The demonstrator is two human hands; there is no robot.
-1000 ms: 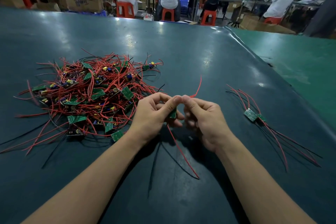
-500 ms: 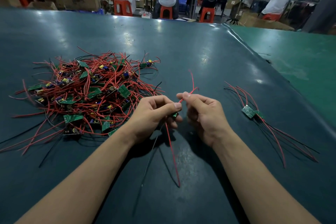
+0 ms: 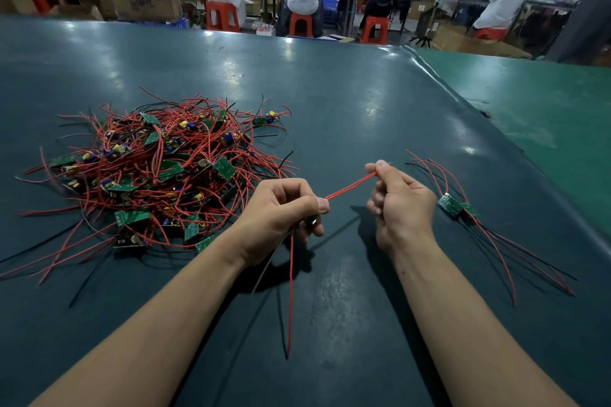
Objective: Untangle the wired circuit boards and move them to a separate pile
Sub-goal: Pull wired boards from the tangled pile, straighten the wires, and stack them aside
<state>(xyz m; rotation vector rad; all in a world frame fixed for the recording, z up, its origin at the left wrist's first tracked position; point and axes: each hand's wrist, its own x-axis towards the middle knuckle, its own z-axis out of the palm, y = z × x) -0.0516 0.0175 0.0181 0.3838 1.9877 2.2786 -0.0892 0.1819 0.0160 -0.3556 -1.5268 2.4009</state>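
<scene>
Hands meet over the dark green table, just right of the tangled pile of red-wired circuit boards. The left hand is curled closed around a small circuit board, most of it hidden between thumb and fingers; only a dark sliver shows under the thumb. From that hand a red wire runs taut, up and away from the pile, to the right hand, which pinches it between thumb and forefinger with the other fingers folded in. A second red wire hangs from the left hand and trails toward the person across the table, its tip lying between the two forearms. A thin black wire beside it is hard to follow against the dark surface.

The pile lies well left of the hands, a loose heap of green boards, red leads and a few black ones, touching neither hand. On the far side of the right hand from the pile, the sorted boards lie flat together, their red and black wires fanned out along the table toward the person. Beyond the table, away from the pile, people sit on red stools at benches.
</scene>
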